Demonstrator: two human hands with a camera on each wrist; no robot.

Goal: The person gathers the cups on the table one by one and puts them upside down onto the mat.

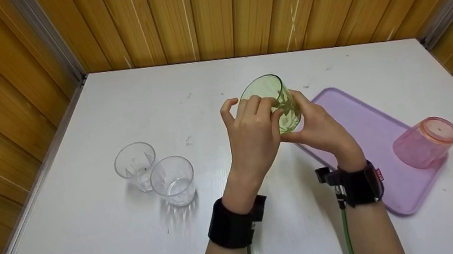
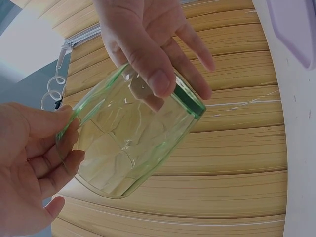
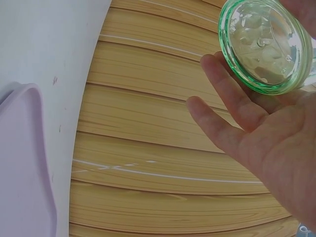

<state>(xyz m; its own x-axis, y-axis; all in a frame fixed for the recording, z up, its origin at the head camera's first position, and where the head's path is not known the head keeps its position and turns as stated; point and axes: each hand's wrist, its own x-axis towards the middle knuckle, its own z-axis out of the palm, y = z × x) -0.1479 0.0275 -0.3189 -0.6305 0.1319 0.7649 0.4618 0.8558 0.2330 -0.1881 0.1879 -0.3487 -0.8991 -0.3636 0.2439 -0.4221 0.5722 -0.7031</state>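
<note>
A clear green cup (image 1: 291, 114) is held tilted in the air above the table, its mouth toward the back left. My left hand (image 1: 252, 134) pinches the cup at its rim, with fingertips inside the mouth. Around the base end, my right hand (image 1: 324, 129) grips it. In the left wrist view the right thumb (image 2: 160, 81) presses the side of the green cup (image 2: 123, 138), and the left hand (image 2: 24, 168) holds the rim. The right wrist view shows the cup's round base (image 3: 261, 44) above the right hand (image 3: 281, 133).
Two clear cups (image 1: 135, 159) (image 1: 173, 180) stand upright close together on the white table (image 1: 90, 239), left of the hands. On the right lies a purple tray (image 1: 362, 123). A pink cup (image 1: 420, 144) sits upside down at its right end. Wood-patterned walls (image 1: 208, 11) surround the table.
</note>
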